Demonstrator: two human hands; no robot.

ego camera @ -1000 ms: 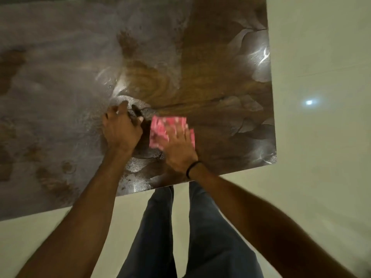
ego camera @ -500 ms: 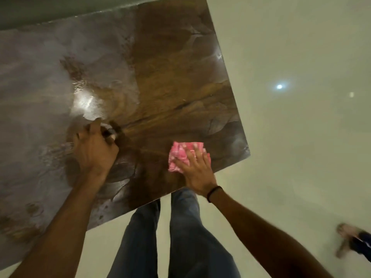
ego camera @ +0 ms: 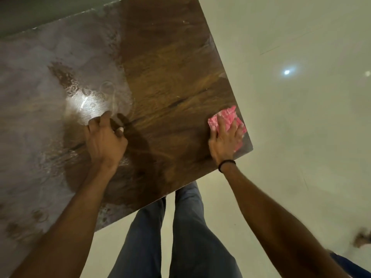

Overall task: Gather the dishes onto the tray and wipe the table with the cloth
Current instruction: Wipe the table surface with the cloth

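Note:
A pink patterned cloth [ego camera: 228,117] lies pressed flat at the right near corner of the brown wooden table [ego camera: 170,67], under the spread fingers of my right hand [ego camera: 224,139]. My left hand [ego camera: 105,140] rests on the tabletop near the middle, fingers curled into a loose fist, holding nothing that I can see. The left part of the table is dull and smeared; the right part looks dark and glossy. No dishes or tray are in view.
Pale glossy floor [ego camera: 301,117] surrounds the table on the right and below. My legs in blue jeans [ego camera: 180,237] stand at the near edge. Another person's foot [ego camera: 361,239] shows at the lower right. A wall runs along the table's far edge.
My right hand has slid the cloth rightward across the table, from beside my left hand to the right near corner. My left hand has stayed braced on the tabletop.

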